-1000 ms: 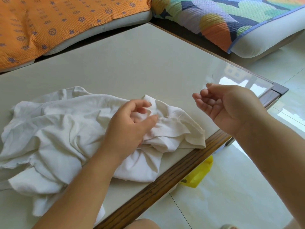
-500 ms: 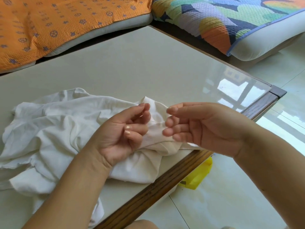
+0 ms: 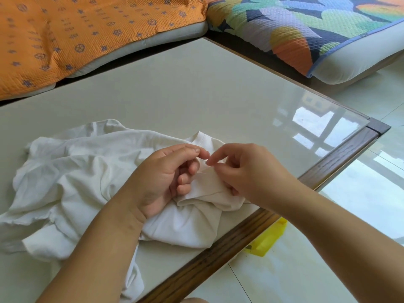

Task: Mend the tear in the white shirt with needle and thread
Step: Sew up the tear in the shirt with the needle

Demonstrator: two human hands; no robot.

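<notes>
White shirt [image 3: 76, 182] lying crumpled on a pale, glossy table [image 3: 196, 95], bunched toward the near edge, where a dark wooden rim [image 3: 218, 256] runs diagonally across the view. Part of the cloth droops over that rim at the bottom of the picture.

Two bare forearms reach in from below, and both hands meet over a raised fold of the shirt close to the table's edge. The left hand [image 3: 166, 178] rests on the cloth with its fingers curled inward, gripping the fold, and its thumb stretched along the top. The right hand [image 3: 251, 171] comes in from the other side. Its thumb and forefinger are pinched together at the crest of the fold, almost touching the left thumb tip, while its lower fingers tuck under the gathered fabric. Any needle or thread between those fingertips is too fine to make out, and the tear itself cannot be picked out among the creases.

Beyond the table, at the top left, lies an orange cushion [image 3: 76, 29] with a small blue print. At the top right is a quilted cushion [image 3: 306, 25] in green, lilac, orange and navy. A yellow object [image 3: 266, 239] shows on the pale tiled floor [image 3: 328, 259], partly hidden below the table rim. Window light reflects off the table's far right corner.
</notes>
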